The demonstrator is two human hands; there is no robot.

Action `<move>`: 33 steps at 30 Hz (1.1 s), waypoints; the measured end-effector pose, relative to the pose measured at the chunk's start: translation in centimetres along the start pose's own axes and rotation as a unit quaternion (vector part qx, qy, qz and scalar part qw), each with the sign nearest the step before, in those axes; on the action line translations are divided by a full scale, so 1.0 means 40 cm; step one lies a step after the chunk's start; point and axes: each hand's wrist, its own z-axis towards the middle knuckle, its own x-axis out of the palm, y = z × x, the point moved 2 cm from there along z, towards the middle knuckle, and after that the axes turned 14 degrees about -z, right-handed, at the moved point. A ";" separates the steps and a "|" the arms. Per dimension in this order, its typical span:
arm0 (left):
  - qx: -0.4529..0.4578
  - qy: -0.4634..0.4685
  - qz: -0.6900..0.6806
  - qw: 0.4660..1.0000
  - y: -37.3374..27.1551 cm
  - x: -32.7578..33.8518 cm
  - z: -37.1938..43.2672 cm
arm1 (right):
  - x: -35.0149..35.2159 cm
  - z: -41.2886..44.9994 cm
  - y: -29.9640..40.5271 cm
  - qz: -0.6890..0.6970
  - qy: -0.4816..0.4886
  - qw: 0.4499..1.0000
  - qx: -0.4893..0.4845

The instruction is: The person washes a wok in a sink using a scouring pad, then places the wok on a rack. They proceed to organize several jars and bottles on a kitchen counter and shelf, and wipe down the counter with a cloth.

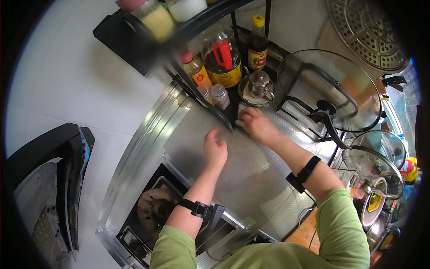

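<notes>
My right hand (258,125) grips a pale cloth (241,114) at the front edge of a black shelf rack (215,116), just below a small glass cruet (259,84) standing on a dish. To its left, my left hand (215,148) hovers over the foil-patterned counter cover (245,168), fingers apart and holding nothing. On the rack's lower shelf stand a jar with a silver lid (220,96), a bottle with a red cap (196,69), a large jug of dark liquid with a red handle (223,64) and a dark sauce bottle with a yellow cap (258,43).
A gas stove (158,205) lies at lower left beside foil-like edging (144,134). Glass pot lids (331,90) stand in a rack at right, below a perforated metal steamer plate (369,33). Above are jars (154,20) on the upper shelf. A range hood (50,154) is at left.
</notes>
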 end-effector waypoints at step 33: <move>0.008 0.078 -0.002 0.997 0.004 0.012 -0.074 | 0.070 -0.151 -0.004 -0.108 -0.043 0.987 0.109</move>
